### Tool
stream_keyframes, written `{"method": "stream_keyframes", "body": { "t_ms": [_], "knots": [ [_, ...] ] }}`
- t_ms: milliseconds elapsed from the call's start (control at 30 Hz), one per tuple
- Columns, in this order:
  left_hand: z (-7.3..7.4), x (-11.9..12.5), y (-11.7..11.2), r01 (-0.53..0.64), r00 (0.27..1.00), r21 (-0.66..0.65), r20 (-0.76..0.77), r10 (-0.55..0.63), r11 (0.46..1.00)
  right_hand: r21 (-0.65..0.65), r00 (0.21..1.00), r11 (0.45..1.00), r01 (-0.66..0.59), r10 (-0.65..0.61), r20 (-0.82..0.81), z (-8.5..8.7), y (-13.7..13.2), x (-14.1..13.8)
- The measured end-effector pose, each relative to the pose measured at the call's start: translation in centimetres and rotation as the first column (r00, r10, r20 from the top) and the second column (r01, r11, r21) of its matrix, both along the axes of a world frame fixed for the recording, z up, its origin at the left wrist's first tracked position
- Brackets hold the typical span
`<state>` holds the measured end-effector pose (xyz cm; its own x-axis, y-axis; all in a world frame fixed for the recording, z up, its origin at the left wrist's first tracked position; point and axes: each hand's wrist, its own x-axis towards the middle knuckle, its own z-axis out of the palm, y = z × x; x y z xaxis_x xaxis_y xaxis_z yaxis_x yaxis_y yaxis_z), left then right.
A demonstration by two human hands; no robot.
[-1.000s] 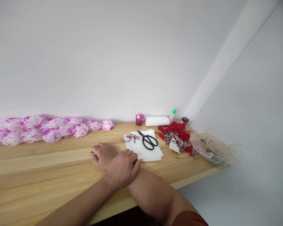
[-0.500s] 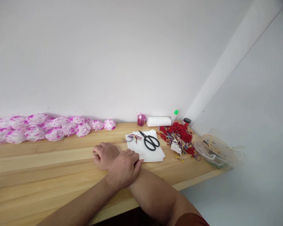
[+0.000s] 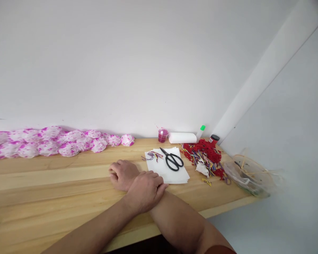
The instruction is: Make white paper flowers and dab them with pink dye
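Observation:
My arms are crossed on the wooden tabletop. My left hand (image 3: 146, 190) lies over my right wrist, its fingers bent round it. Beyond it, my right hand (image 3: 124, 174) rests on the wood in a loose curl, with nothing visible in it. Nearest to both hands are white paper sheets (image 3: 172, 176). Black-handled scissors (image 3: 172, 160) lie on the sheets beside a small bunch of coloured threads (image 3: 154, 155).
Pink-spotted white tissue puffs (image 3: 69, 143) line the wall. Behind the sheets stand a cup of magenta liquid (image 3: 163, 135), a white roll (image 3: 182, 137), a green-capped tube (image 3: 201, 131) and a dark-lidded jar (image 3: 214, 139). Tangled yarn (image 3: 205, 151) and a plastic bag (image 3: 247, 176) lie right.
The whole view has shifted slightly, so the table items appear farther right. My hands keep the same crossed pose, and nothing on the table has moved.

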<state>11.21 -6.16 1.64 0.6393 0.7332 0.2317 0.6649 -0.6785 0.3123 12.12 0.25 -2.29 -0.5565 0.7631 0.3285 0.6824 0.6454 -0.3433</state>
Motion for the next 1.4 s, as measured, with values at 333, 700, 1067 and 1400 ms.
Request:
{"method": "stream_keyframes", "body": {
  "t_ms": [333,700,1067,1400],
  "knots": [
    [0.16,0.28,0.10,-0.037,0.999,-0.004,-0.008,0.037,0.999,-0.004,1.000,1.000,-0.001,0.001,-0.007,-0.19,-0.13,0.05],
    [0.18,0.32,0.04,-0.056,0.998,-0.008,0.029,0.056,0.998,-0.032,0.999,0.999,-0.020,0.019,-0.032,-0.39,-0.01,0.04],
    [0.08,0.29,0.05,-0.052,0.998,0.009,0.033,0.052,0.999,-0.038,0.998,0.999,-0.030,0.028,-0.047,-0.30,0.04,0.09],
    [0.17,0.25,0.06,-0.058,0.998,-0.004,0.034,0.059,0.998,-0.043,0.999,0.999,-0.027,0.026,-0.041,-0.03,-0.12,0.09]
  ]
}}
